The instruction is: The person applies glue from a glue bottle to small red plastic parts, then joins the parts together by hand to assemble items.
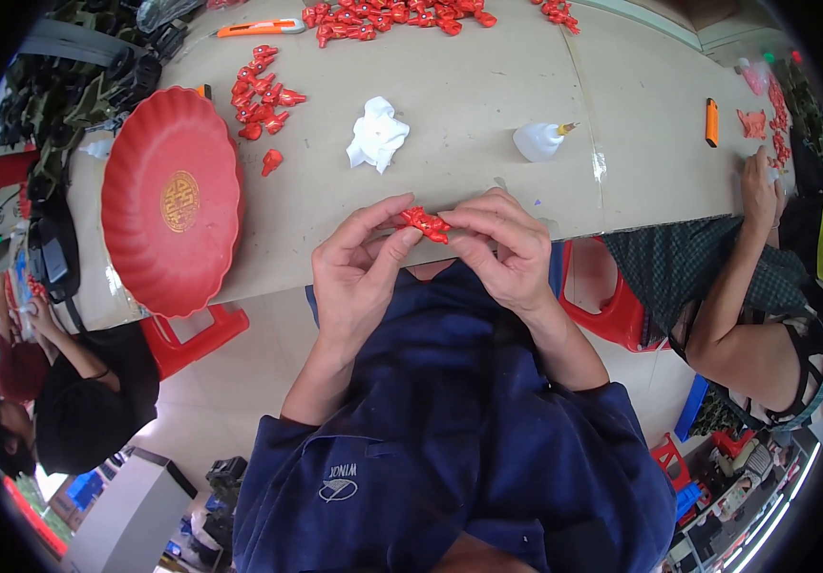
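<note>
A small red figure (426,224) was held in the air just above the near edge of the table (469,86). Its left end was pinched between the thumb and fingers of the left hand (359,253), and its right end was gripped by the fingertips of the right hand (505,250); both grips were closed on it, with little gap left. Beyond the hands, a crumpled white tissue (377,134) and a white bottle (538,143) with a thin tip were set well apart. To the left, a red scalloped dish (139,153) was seen, with a loose group of red pieces (261,88) scattered beside it. Near the far edge, an orange cutter (261,29) was placed beside a larger red pile (364,14). At the far right, a co-worker's hand (761,191) was rested by the table
</note>
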### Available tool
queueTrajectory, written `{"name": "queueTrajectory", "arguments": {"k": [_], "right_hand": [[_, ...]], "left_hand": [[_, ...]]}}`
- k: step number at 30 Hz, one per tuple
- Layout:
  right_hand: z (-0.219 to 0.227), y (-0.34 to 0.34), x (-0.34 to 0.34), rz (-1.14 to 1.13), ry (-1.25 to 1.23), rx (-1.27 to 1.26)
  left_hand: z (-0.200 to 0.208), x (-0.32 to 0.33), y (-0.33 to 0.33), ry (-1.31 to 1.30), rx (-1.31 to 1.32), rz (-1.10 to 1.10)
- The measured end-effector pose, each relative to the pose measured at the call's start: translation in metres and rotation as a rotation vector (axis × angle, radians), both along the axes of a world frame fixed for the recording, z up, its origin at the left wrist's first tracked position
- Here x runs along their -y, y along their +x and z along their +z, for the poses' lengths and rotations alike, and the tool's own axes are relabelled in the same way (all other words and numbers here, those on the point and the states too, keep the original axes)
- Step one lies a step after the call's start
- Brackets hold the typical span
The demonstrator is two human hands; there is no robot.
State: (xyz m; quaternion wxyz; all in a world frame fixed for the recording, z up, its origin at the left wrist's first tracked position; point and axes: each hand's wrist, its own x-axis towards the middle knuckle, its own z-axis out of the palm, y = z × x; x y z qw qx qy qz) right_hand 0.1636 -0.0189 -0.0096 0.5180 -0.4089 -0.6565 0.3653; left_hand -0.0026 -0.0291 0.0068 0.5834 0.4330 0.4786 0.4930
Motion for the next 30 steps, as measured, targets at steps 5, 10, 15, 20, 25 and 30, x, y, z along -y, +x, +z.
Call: {"name": "queueTrajectory", "arguments": {"k": [5, 10, 15, 20, 25, 30], "right_hand": [[-0.004, 0.0026, -0.0007, -0.001, -0.04, 0.013], [0.0029, 0.0026, 0.0027, 0.038, -0.143, -0.021], [0.0025, 0.0033, 0.0013, 0.047, -0.185, -0.068], [0.0015, 0.0039, 0.0011, 0.065, -0.169, -0.083], [-0.0006, 0.0033, 0.0, 0.059, -0.146, -0.076], [-0.0021, 0.0044, -0.0008, 0.067, -0.122, -0.054]], "left_hand": [[-0.0008, -0.0009, -0.0053, -0.056, 0.092, -0.046], [-0.0056, -0.0005, -0.005, -0.063, 0.239, -0.041], [-0.0059, -0.0003, -0.0027, -0.094, 0.226, -0.058], [-0.0043, 0.0003, -0.0018, -0.091, 0.172, -0.07], [-0.0051, 0.0002, -0.0028, -0.091, 0.15, -0.076], [-0.0064, -0.0005, -0.0037, -0.092, 0.145, -0.083]]}}
